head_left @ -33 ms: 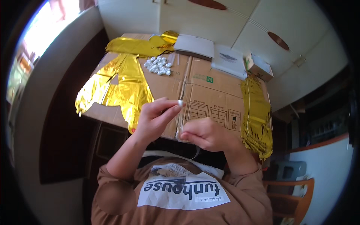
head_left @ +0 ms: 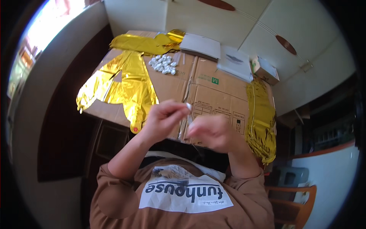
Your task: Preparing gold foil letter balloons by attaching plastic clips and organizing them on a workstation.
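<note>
Step in hand: the two hands meet over the near edge of the cardboard sheet [head_left: 213, 95], working a small white piece [head_left: 188, 106] and what looks like a thin thread [head_left: 192, 141]; a steady pinch and a taut line between the hands would serve it best, I judge.
Cardboard sheet: flat, brown, matt, creased along fold lines; it lies just beyond both hands and bears everything else.
Gold foil balloons: one crinkled, mirror-bright shape [head_left: 126, 82] spreads beyond the left hand, another long one [head_left: 261, 118] droops off the edge beside the right hand; both uninflated, thin, likely slippery.
White booklets: two flat, smooth pads [head_left: 200, 45] far beyond the hands, at the sheet's back edge.
Small carton: a boxy pack [head_left: 265, 70] beyond the right hand, at the far corner.
Pile of white bits: a heap of small glossy pieces [head_left: 164, 64], well beyond the left hand.
Left hand [head_left: 162, 120]: raised, fingertips pinched on the small white piece.
Right hand [head_left: 213, 131]: blurred, fingers curled inward; whether it grips the thread I cannot tell.
Small white piece: at the left fingertips, just left of the right hand.
</note>
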Demonstrator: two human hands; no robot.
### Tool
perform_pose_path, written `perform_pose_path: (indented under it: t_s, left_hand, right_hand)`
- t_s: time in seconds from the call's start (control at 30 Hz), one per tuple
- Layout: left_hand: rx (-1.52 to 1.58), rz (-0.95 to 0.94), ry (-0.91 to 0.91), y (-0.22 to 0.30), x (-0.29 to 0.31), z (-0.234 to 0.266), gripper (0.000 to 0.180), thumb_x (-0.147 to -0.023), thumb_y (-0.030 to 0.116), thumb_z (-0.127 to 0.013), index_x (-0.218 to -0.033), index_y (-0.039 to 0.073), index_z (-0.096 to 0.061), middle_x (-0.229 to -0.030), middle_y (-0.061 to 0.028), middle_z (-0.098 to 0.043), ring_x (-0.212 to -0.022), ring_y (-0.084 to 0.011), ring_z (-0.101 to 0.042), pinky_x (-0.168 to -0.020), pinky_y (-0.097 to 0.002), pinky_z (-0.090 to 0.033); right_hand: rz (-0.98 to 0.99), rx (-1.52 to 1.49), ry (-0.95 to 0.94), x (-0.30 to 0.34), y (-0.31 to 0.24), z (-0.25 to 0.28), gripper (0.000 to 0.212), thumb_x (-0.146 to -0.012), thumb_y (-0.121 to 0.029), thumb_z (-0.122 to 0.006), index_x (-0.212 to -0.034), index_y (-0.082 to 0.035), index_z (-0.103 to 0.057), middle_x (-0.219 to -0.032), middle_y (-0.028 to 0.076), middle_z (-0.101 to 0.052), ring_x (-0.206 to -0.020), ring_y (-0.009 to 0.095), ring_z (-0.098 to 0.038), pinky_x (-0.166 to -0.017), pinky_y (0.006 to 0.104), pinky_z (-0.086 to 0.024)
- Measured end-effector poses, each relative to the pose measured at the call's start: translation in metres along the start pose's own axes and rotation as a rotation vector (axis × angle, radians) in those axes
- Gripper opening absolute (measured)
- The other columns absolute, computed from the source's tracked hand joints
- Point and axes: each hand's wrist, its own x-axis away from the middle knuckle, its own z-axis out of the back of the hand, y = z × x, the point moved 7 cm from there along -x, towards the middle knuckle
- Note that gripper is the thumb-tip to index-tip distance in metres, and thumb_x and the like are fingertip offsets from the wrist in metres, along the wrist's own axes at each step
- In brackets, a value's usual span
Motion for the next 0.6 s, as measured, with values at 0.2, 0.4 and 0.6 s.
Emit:
perform_pose_path:
  t_s: [0.2,0.4,0.6]
  left_hand:
    - [0.468,0.118,-0.058,0.013,0.008,-0.014,0.017,-0.09,0.011,-0.065,-0.101,-0.002,-0.07,-0.082,-0.0017,-0.063,-0.07,-0.0048,-0.053,-0.061,-0.0208,-0.041]
    - [0.312,0.112,-0.162,-0.001,0.011,-0.032,0.018,-0.092,0.011,-0.064,-0.103,-0.001,-0.07,-0.075,0.0017,-0.058,-0.069,-0.0051,-0.049,-0.061,-0.0215,-0.04]
    - [0.221,0.099,-0.048,-0.014,0.003,-0.02,0.019,-0.093,0.014,-0.063,-0.103,-0.001,-0.069,-0.083,0.0013,-0.063,-0.074,-0.0036,-0.052,-0.064,-0.0205,-0.042]
  right_hand:
    - [-0.195,0.103,-0.086,0.006,0.033,-0.011,0.009,-0.09,-0.004,-0.056,-0.085,-0.003,-0.064,-0.078,0.005,-0.064,-0.073,0.014,-0.061,-0.067,0.0274,-0.048]
    - [-0.152,-0.197,0.2,0.0,0.031,0.016,0.006,-0.089,-0.003,-0.058,-0.086,-0.003,-0.063,-0.075,0.006,-0.061,-0.075,0.01,-0.059,-0.068,0.027,-0.048]
    - [0.064,0.092,0.064,-0.006,-0.01,0.01,0.008,-0.09,-0.009,-0.061,-0.087,-0.002,-0.063,-0.077,0.008,-0.062,-0.072,0.016,-0.061,-0.065,0.0283,-0.048]
